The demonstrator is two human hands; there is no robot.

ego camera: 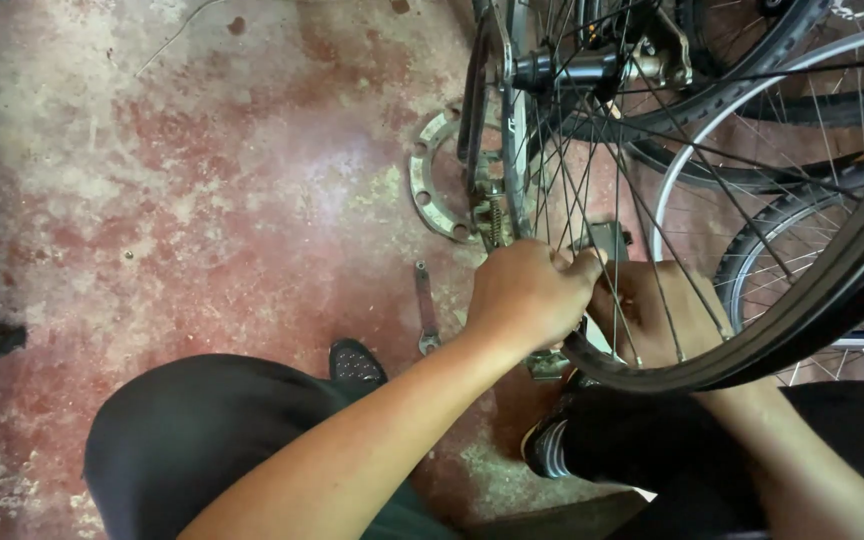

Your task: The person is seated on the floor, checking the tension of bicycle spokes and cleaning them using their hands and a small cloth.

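My left hand (530, 296) is closed in a fist beside the spoked bicycle wheel (802, 310), its fingers pinched on something small at the spokes near the rim; what it grips is hidden. My right hand (657, 312) is behind the spokes, fingers curled on the same spot, and partly covered by the black tyre. The wheel's hub and axle (592, 68) sit at the top. A metal kickstand with a spring (493, 215) hangs just above my left hand.
A flat spanner (425, 308) lies on the worn red concrete floor (202, 200). A toothed metal ring (432, 185) lies behind the frame. More wheels and tyres (772, 200) are stacked at the right. My dark-trousered knees and black shoes (355, 362) are below.
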